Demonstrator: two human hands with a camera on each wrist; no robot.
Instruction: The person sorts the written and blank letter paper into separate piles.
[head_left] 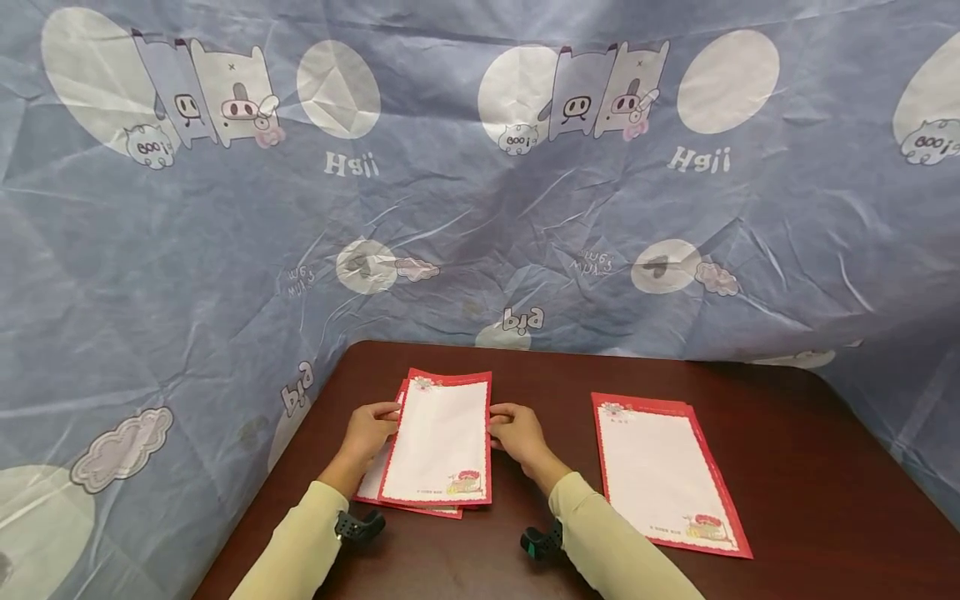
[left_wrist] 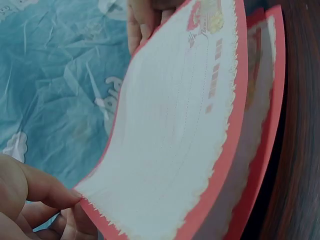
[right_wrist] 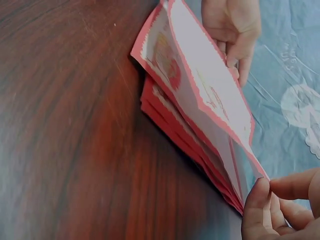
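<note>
A white sheet of paper with a red border (head_left: 442, 442) is held up between both hands, over a stack of similar sheets (head_left: 372, 479). My left hand (head_left: 369, 433) pinches its left edge between thumb and fingers. On the opposite edge, the right hand (head_left: 519, 433) pinches the paper, its thumb and forefinger showing in the right wrist view. The held sheet (left_wrist: 170, 115) bows between the hands in the left wrist view. Below it, several red-edged sheets (right_wrist: 175, 127) lie stacked on the table, partly hidden.
To the right, another pile of red-bordered sheets (head_left: 667, 475) lies on the dark brown wooden table (head_left: 540, 379). A blue cartoon-printed cloth (head_left: 465, 208) hangs behind the table and along its sides. Dark bands (head_left: 360, 527) sit at both wrists.
</note>
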